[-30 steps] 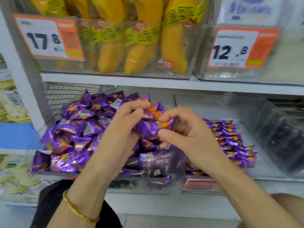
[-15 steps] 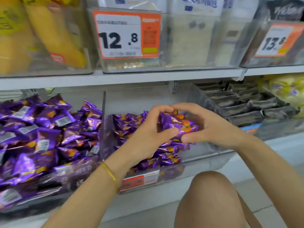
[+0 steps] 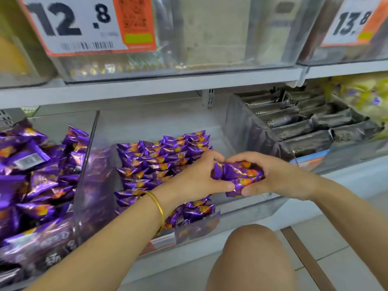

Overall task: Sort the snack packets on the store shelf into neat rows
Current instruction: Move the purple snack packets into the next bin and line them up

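A small stack of purple snack packets [image 3: 239,175] is held between both hands over the right part of a clear shelf bin [image 3: 252,208]. My left hand [image 3: 197,179] grips its left end and my right hand [image 3: 270,177] grips its right end, fingers curled round it. Just left of the hands, purple packets lie in neat rows [image 3: 159,162] inside that bin. A loose heap of the same packets [image 3: 35,171] fills the neighbouring bin at the far left.
A clear divider [image 3: 90,156] separates the heap from the rows. Dark grey packets [image 3: 304,127] fill a bin at the right. The upper shelf [image 3: 168,82] carries price tags 12.8 [image 3: 84,24] and 13.8 [image 3: 352,22]. My bare knee [image 3: 252,255] is below the shelf.
Both hands carried the purple packets from above the loose heap rightward to the bin with the rows, then lowered them toward its right part. The view shifted right and closer.
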A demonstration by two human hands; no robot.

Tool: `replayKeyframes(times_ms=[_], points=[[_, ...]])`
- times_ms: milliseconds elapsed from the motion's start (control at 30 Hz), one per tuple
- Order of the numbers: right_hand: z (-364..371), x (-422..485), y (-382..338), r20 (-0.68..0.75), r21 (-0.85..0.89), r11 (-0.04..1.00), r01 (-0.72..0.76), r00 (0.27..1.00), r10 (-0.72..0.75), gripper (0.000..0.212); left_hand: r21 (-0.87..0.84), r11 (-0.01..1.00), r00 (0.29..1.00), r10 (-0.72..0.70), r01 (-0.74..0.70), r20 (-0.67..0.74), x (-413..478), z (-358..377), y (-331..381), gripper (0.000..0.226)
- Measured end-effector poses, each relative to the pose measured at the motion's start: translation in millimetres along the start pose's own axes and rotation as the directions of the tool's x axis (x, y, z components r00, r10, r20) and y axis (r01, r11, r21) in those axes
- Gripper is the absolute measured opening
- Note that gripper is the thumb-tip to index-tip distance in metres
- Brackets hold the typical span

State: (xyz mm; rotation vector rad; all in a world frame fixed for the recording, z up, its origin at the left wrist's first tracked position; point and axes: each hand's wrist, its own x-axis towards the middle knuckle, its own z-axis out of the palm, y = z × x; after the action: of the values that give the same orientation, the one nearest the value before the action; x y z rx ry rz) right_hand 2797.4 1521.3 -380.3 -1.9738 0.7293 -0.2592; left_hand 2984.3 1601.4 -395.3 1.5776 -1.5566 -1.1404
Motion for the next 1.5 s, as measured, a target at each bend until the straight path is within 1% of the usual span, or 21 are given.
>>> replayKeyframes(times_ms=[100, 167, 300, 400, 500, 633, 700, 833, 900, 967, 1067, 1167, 1300, 1500], points=[[-0.5, -0.9, -1.5, 0.054, -0.132, 0.991, -0.03, 0.998, 0.037, 0.064, 0.067, 0.998, 0.999, 0.0, -0.002, 0.034, -1.0, -3.1, 2.2, 0.035], [1.6, -0.1, -4.2, 0.104, -0.183, 0.982, -0.051, 0.992, 0.071, 0.063, 0.142, 0.99, 1.0, 0.007, -0.009, 0.013, 0.0, -2.5, 0.5, 0.028], [5.7, 5.8, -3.9, 0.173, -0.27, 0.96, -0.075, 0.977, 0.125, 0.062, 0.315, 0.948, 0.996, 0.069, -0.047, -0.059, 3.9, 2.0, -5.6, 0.023], [5.1, 11.0, 0.0, 0.205, -0.336, 0.931, -0.141, 0.954, 0.218, 0.061, 0.452, 0.887, 0.99, 0.129, -0.093, -0.051, 5.1, 3.8, -7.0, 0.023], [4.2, 14.3, 1.1, 0.23, -0.399, 0.896, -0.196, 0.924, 0.305, 0.056, 0.536, 0.836, 0.988, 0.152, -0.119, -0.018, 4.6, 6.1, -9.1, 0.022], [4.8, 13.9, -2.0, 0.247, -0.406, 0.874, -0.265, 0.89, 0.385, 0.043, 0.579, 0.806, 0.989, 0.151, -0.122, -0.001, 3.3, 4.5, -12.3, 0.018], [5.3, 13.2, -6.4, 0.241, -0.441, 0.855, -0.273, 0.882, 0.406, 0.041, 0.565, 0.816, 0.989, 0.148, -0.122, 0.0, 3.0, 3.4, -12.0, 0.02], [4.4, 12.2, -13.0, 0.169, -0.562, 0.79, -0.244, 0.901, 0.399, 0.04, 0.525, 0.845, 0.993, 0.121, -0.1, -0.006, 2.6, 1.6, -12.4, 0.019], [4.2, 11.0, -13.0, 0.113, -0.602, 0.747, -0.283, 0.895, 0.431, 0.043, 0.514, 0.852, 0.993, 0.117, -0.097, -0.008, 2.5, 0.8, -13.4, 0.019], [5.9, 10.0, -12.1, 0.069, -0.578, 0.747, -0.329, 0.892, 0.446, 0.046, 0.507, 0.857, 0.993, 0.114, -0.096, -0.004, 2.2, 0.8, -13.2, 0.02], [10.4, 11.1, -13.1, 0.04, -0.562, 0.765, -0.314, 0.914, 0.405, 0.036, 0.51, 0.854, 0.994, 0.113, -0.099, 0.004, 2.1, 1.3, -13.1, 0.021], [11.9, 9.5, -18.2, 0.066, -0.55, 0.783, -0.29, 0.92, 0.387, 0.031, 0.514, 0.852, 0.993, 0.115, -0.104, 0.01, 1.4, 1.0, -13.1, 0.021], [8.5, 8.1, -19.0, 0.108, -0.521, 0.799, -0.299, 0.906, 0.41, 0.027, 0.516, 0.849, 0.992, 0.123, -0.116, 0.021, 0.4, 1.1, -11.1, 0.021], [10.2, 11.6, -16.8, 0.18, -0.332, 0.869, -0.366, 0.88, 0.439, 0.022, 0.511, 0.851, 0.992, 0.117, -0.119, 0.036, -2.6, -0.3, -5.0, 0.02]])
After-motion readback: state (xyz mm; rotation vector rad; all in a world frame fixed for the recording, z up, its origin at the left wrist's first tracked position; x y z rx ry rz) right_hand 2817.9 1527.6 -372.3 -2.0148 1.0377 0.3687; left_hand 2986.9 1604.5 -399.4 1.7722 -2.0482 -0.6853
